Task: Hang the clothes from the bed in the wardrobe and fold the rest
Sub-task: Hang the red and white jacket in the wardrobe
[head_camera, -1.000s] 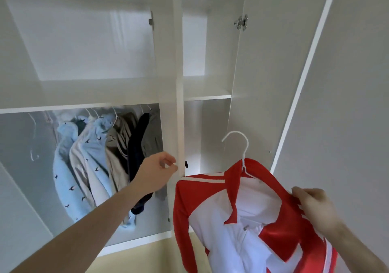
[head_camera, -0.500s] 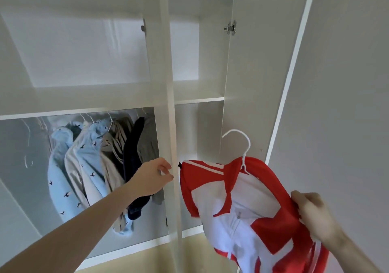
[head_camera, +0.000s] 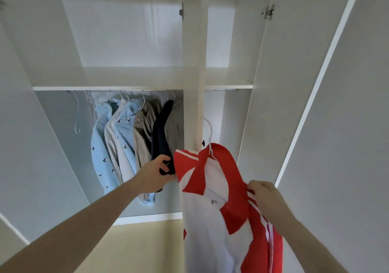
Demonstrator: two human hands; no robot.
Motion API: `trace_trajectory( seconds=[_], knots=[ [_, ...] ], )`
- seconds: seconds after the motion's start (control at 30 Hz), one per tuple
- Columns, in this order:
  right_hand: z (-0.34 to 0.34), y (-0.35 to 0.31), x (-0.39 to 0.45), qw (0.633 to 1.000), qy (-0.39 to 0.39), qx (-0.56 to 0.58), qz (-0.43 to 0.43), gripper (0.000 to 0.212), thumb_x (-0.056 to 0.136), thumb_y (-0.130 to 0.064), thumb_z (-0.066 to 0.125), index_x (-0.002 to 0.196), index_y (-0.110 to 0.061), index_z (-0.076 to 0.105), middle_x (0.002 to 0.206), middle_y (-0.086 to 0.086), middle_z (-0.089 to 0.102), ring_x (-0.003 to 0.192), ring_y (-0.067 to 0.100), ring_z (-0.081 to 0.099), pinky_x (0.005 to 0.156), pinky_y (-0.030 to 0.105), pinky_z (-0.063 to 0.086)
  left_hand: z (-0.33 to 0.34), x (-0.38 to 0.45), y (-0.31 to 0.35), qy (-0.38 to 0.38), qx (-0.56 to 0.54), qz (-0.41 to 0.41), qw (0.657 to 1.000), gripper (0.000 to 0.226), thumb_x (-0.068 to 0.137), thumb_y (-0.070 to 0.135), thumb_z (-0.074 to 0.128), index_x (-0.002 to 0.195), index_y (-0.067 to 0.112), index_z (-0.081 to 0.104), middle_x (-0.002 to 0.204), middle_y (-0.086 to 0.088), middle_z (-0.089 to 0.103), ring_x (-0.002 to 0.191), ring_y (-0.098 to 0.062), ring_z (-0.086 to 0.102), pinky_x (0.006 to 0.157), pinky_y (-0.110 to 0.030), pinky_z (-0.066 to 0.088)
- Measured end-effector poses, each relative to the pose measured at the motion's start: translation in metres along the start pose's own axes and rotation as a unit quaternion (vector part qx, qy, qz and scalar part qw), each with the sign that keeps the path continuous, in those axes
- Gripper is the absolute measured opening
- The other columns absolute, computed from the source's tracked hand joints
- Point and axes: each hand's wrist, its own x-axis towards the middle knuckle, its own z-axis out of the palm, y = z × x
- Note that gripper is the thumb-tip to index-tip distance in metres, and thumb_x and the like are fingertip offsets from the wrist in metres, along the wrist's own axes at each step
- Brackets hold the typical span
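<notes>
My right grip [head_camera: 265, 197] pinches the red shoulder of the jacket [head_camera: 219, 205], fingers curled over the cloth. Jacket is red and white, on a white hanger [head_camera: 208, 131], held up in front of the wardrobe [head_camera: 130, 77]. Hanger hook sits free, just right of the centre post [head_camera: 194, 62], not on any rail. Jacket collar is at post level, body hangs down below frame.

My left grip [head_camera: 154, 175] reaches into the left compartment, fingers curled round the lower edge of the dark garment [head_camera: 161, 138]. Thumb side is toward the jacket, near its left shoulder.

Left compartment: row of hung clothes under the shelf [head_camera: 109, 79]. From left: light blue shirt [head_camera: 99, 146] with small dark bird print, another pale printed shirt [head_camera: 124, 138], beige garment [head_camera: 142, 134], the dark one, grey garment [head_camera: 174, 125] against the post. An empty wire hanger [head_camera: 77, 115] hangs left of them.

Right compartment is behind the jacket, I see no clothes in its visible part. Right door [head_camera: 280, 83] stands open, hinge [head_camera: 268, 13] near top. Yellowish floor [head_camera: 134, 243] below.
</notes>
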Motion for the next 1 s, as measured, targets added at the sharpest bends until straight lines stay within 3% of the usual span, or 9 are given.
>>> trace_trajectory(
  seconds=[0.13, 0.2, 0.3, 0.4, 0.53, 0.7, 0.8, 0.93, 1.0],
  knots=[
    [0.058, -0.013, 0.016, 1.0, -0.015, 0.025, 0.011, 0.036, 0.101, -0.003, 0.045, 0.066, -0.005, 0.053, 0.058, 0.007, 0.056, 0.05, 0.014, 0.057, 0.049, 0.021, 0.048, -0.039, -0.007, -0.045, 0.03, 0.008, -0.035, 0.999, 0.05, 0.089, 0.033, 0.075, 0.133, 0.033, 0.052, 0.109, 0.016, 0.065, 0.086, -0.009, 0.068, 0.064, -0.017, 0.045],
    [0.086, -0.018, 0.024, 1.0, -0.019, 0.018, 0.005, 0.034, 0.102, -0.001, 0.045, 0.069, -0.004, 0.055, 0.052, 0.001, 0.057, 0.042, 0.006, 0.057, 0.044, 0.015, 0.045, -0.063, -0.006, -0.067, 0.037, 0.003, -0.045, 0.998, 0.045, 0.088, 0.034, 0.076, 0.128, 0.034, 0.055, 0.106, 0.019, 0.064, 0.085, -0.008, 0.068, 0.064, -0.018, 0.046],
    [0.142, -0.029, 0.037, 1.0, -0.021, -0.001, 0.004, 0.028, 0.103, -0.012, 0.05, 0.079, -0.008, 0.066, 0.066, 0.003, 0.068, 0.048, 0.0, 0.064, 0.049, 0.015, 0.049, -0.101, 0.0, -0.106, 0.047, -0.002, -0.046, 0.998, 0.038, 0.087, 0.036, 0.076, 0.119, 0.038, 0.057, 0.104, 0.018, 0.065, 0.079, -0.008, 0.068, 0.061, -0.018, 0.05],
    [0.202, -0.043, 0.048, 0.999, -0.03, -0.007, 0.012, 0.043, 0.102, -0.018, 0.047, 0.068, -0.016, 0.073, 0.068, 0.011, 0.072, 0.053, 0.018, 0.069, 0.055, 0.026, 0.053, -0.135, 0.011, -0.143, 0.049, 0.005, -0.045, 0.998, 0.035, 0.087, 0.035, 0.076, 0.118, 0.036, 0.059, 0.105, 0.016, 0.066, 0.082, -0.006, 0.065, 0.068, -0.017, 0.051],
    [0.286, -0.066, 0.068, 1.0, -0.018, -0.001, 0.01, 0.043, 0.103, -0.016, 0.047, 0.065, -0.015, 0.069, 0.058, 0.005, 0.07, 0.046, 0.016, 0.066, 0.044, 0.02, 0.048, -0.183, 0.028, -0.189, 0.031, 0.013, -0.047, 0.998, 0.035, 0.089, 0.032, 0.075, 0.12, 0.032, 0.059, 0.112, 0.01, 0.064, 0.076, -0.007, 0.063, 0.062, -0.015, 0.048],
    [0.369, -0.096, 0.11, 1.0, -0.013, 0.025, 0.001, 0.034, 0.107, -0.024, 0.048, 0.09, -0.01, 0.074, 0.068, 0.005, 0.076, 0.06, 0.022, 0.074, 0.06, 0.031, 0.061, -0.227, 0.057, -0.222, 0.019, 0.022, -0.042, 0.999, 0.037, 0.09, 0.032, 0.074, 0.123, 0.03, 0.058, 0.113, 0.008, 0.064, 0.087, -0.008, 0.064, 0.064, -0.016, 0.046],
    [0.407, -0.119, 0.144, 1.0, -0.001, 0.03, -0.002, 0.032, 0.107, -0.022, 0.047, 0.095, -0.007, 0.072, 0.081, 0.012, 0.076, 0.068, 0.027, 0.073, 0.069, 0.04, 0.066, -0.248, 0.085, -0.238, 0.016, 0.01, -0.036, 0.999, 0.038, 0.089, 0.031, 0.074, 0.123, 0.029, 0.057, 0.113, 0.007, 0.064, 0.083, -0.013, 0.066, 0.066, -0.021, 0.05],
    [0.438, -0.134, 0.196, 0.999, 0.035, 0.032, -0.018, 0.034, 0.107, -0.019, 0.043, 0.085, -0.013, 0.067, 0.075, 0.005, 0.068, 0.062, 0.018, 0.065, 0.046, 0.019, 0.053, -0.264, 0.13, -0.255, 0.017, 0.011, -0.022, 1.0, 0.041, 0.089, 0.031, 0.073, 0.127, 0.029, 0.057, 0.112, 0.009, 0.063, 0.08, -0.011, 0.064, 0.063, -0.021, 0.049],
    [0.449, -0.137, 0.223, 0.999, 0.038, 0.028, -0.022, 0.033, 0.107, -0.02, 0.041, 0.087, -0.013, 0.067, 0.079, 0.006, 0.07, 0.068, 0.021, 0.068, 0.05, 0.02, 0.055, -0.267, 0.157, -0.261, 0.016, 0.022, -0.006, 1.0, 0.044, 0.089, 0.032, 0.072, 0.13, 0.028, 0.057, 0.11, 0.013, 0.062, 0.085, -0.006, 0.063, 0.069, -0.02, 0.048]
  ],
)
